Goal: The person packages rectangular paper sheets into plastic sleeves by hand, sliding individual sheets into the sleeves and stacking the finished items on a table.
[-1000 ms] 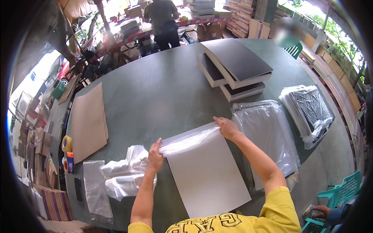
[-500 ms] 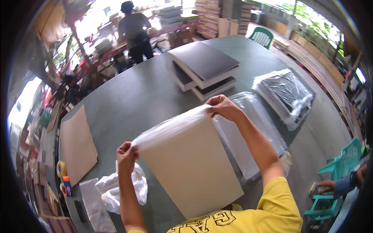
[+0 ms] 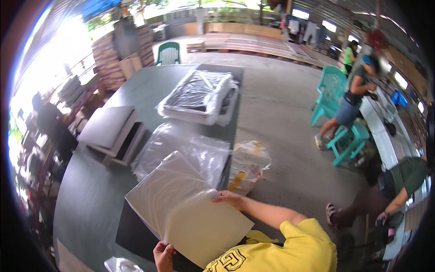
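A cream-coloured rectangular panel (image 3: 210,231) tilts in front of me, its far half inside a clear plastic bag (image 3: 156,195). My left hand (image 3: 164,255) is closed on the bag's edge at the panel's near left side. At the right side, my right hand (image 3: 228,198) pinches the bag's edge against the panel. Beneath lies a dark flat sheet (image 3: 129,231) on the table. Just beyond the panel, more clear plastic bags (image 3: 195,147) lie flat on the green table (image 3: 86,195).
Plastic-wrapped panels (image 3: 199,97) are stacked at the far table end, and thick dark-edged panels (image 3: 111,131) stand left. A filled plastic sack (image 3: 249,163) is right of the table. Green chairs (image 3: 328,95) and several people (image 3: 358,90) are farther off. White plastic (image 3: 122,264) lies near left.
My view has swung to the right. The bag has come from the panel's far edge down over about half of it, with both hands drawn nearer to me.
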Available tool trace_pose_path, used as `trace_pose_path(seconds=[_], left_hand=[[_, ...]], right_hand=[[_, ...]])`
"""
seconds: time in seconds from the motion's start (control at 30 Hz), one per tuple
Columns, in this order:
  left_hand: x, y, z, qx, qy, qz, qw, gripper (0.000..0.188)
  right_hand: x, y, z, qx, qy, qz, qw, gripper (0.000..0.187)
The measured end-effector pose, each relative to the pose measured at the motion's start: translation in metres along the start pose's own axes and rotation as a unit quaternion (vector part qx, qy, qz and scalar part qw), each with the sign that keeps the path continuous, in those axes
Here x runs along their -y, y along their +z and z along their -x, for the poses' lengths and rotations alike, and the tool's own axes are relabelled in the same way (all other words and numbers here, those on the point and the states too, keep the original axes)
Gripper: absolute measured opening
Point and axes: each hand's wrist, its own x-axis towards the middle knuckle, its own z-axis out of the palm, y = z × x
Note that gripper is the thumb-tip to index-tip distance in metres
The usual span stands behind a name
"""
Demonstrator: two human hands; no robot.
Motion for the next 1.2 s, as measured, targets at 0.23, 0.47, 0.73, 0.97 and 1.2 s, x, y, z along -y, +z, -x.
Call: trace_pose_path(seconds=[0.23,0.47,0.73,0.97,1.2], left_hand=[[0.010,0.032,-0.049,-0.072,0.065,-0.149,0.984,0.017],[0.013,0.056,-0.027,-0.162,0.264,-0.456,0.834,0.014],[0.000,0.050,0.018,-0.117,0.160,-0.598,0.777,0.030],[-0.009,0.039,0.050,-0.089,0.106,-0.617,0.775,0.022],[-0.005,0.043,0.040,-0.007,0.344,-0.625,0.701,0.027]], right_hand=[[-0.082,-0.018,0.033,-0.407,-0.151,0.035,0.900,0.020],[-0.064,-0.022,0.079,-0.447,-0.265,0.594,0.614,0.016],[-0.083,0.018,0.113,-0.384,-0.265,0.624,0.626,0.023],[-0.101,0.038,0.151,-0.408,-0.166,0.570,0.694,0.011],[-0.087,0.064,0.108,-0.251,-0.337,0.688,0.591,0.040]])
